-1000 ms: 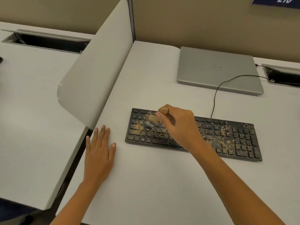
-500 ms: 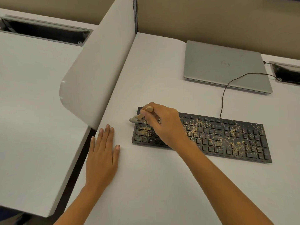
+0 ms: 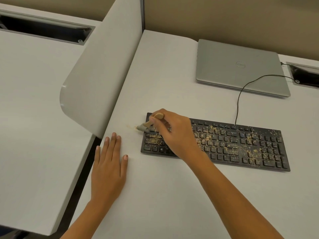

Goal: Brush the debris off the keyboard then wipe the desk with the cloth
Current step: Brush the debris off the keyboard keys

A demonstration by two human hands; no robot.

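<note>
Keyboard (image 3: 241, 144) sits across the middle-right of the desk (image 3: 172, 195), black, long side running left to right. It's pretty much covered in tan debris (image 3: 224, 145), thickest over the middle and right-hand keys. Right hand (image 3: 174, 133) is over the left end of it, fingers curled round a little brush (image 3: 146, 125) with a wooden handle. The grey bristle end pokes out past the keyboard's far-left corner, touching or just above the desk, can't really tell which. Few crumbs (image 3: 131, 126) are lying on the bare desk just left of the bristles.

Left hand (image 3: 108, 168) is flat on the desk, palm down, fingers straight and close together, holding nothing. It's near-left of the keyboard and not touching it.

Thin black cable (image 3: 239, 100) runs from the keyboard's far edge up over the corner of a closed silver laptop (image 3: 240, 66) parked at the far right, then into a cable slot (image 3: 303, 75) at the right edge. Grey divider panel (image 3: 103, 75) stands along the desk's left side, with another desk (image 3: 34, 118) on the other side of it.
</note>
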